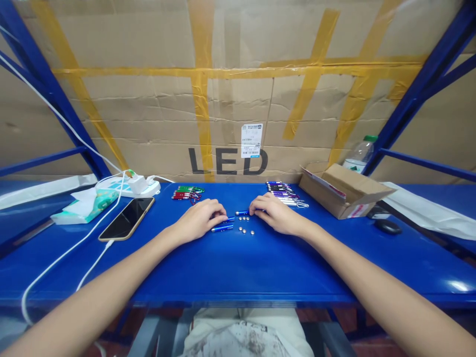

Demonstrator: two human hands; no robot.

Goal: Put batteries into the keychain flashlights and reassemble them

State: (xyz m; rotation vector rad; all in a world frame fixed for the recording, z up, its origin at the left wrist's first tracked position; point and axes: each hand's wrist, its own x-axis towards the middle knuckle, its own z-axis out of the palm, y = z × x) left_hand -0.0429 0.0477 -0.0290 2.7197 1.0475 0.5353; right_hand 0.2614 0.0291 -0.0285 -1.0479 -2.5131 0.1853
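My left hand (203, 219) rests on the blue table with its fingers curled and closed at a small blue metal flashlight (229, 219). Just below it, nearer to me, lies a second blue flashlight (222, 228). My right hand (273, 212), fingers bent and closed, is at the end of another blue flashlight (241, 213); its fingertips partly hide that end. Between the hands, several small round silver button cells (244, 230) lie loose on the table.
Behind my hands lie green and red flashlights (183, 196) with clips, and purple, black and silver ones (280, 193). At left are a phone (126, 219), tissues (85, 206) and a power strip (148, 188). An open carton (334, 198) and black mouse (387, 226) sit right.
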